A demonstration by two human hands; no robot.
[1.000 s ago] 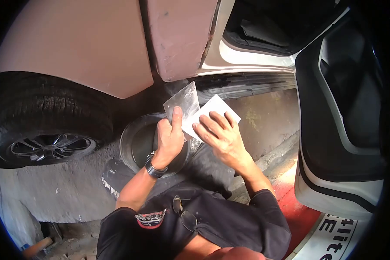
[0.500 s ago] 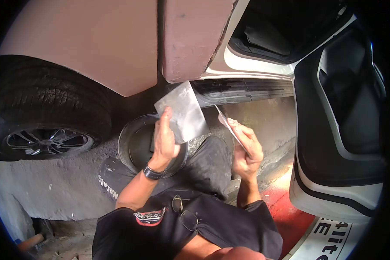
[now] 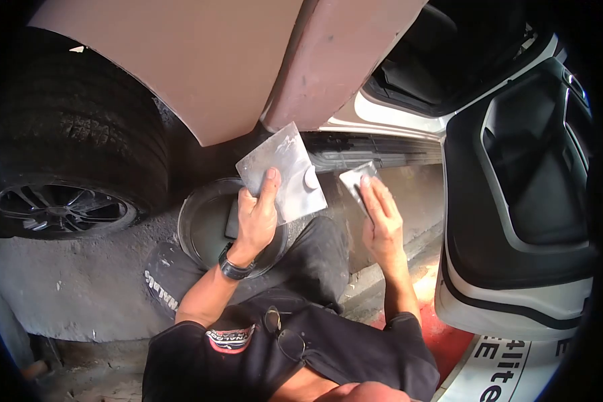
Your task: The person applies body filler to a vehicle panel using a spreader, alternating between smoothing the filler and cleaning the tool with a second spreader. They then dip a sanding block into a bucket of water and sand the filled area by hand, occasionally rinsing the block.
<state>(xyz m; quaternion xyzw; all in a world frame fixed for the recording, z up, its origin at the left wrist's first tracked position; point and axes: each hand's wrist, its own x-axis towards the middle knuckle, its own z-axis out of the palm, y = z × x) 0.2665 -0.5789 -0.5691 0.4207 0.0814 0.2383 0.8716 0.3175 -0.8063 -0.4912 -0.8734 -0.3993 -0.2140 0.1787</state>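
My left hand [image 3: 256, 218], with a black watch on its wrist, grips a square, greyish-white metal plate [image 3: 268, 157], thumb flat on top. A small pale dab of filler [image 3: 311, 177] sits at the plate's right edge, with whitish smears around it. To the right of the plate and apart from it, my right hand [image 3: 385, 221] holds a thin, flat putty spreader [image 3: 352, 181], fingers pressed along its face. Both tools are in the air, in front of the car's lower side.
A dark round basin [image 3: 197, 234] stands on the ground beneath my left hand. The pinkish car panel [image 3: 181, 53] hangs over the work area, with a wheel [image 3: 63, 208] at left. An open car door [image 3: 516, 201] stands at right.
My right hand has turned the spreader from edge-on to showing its face. The plate stays nearly in place, and the dab at its right edge now shows. The view has shifted slightly.
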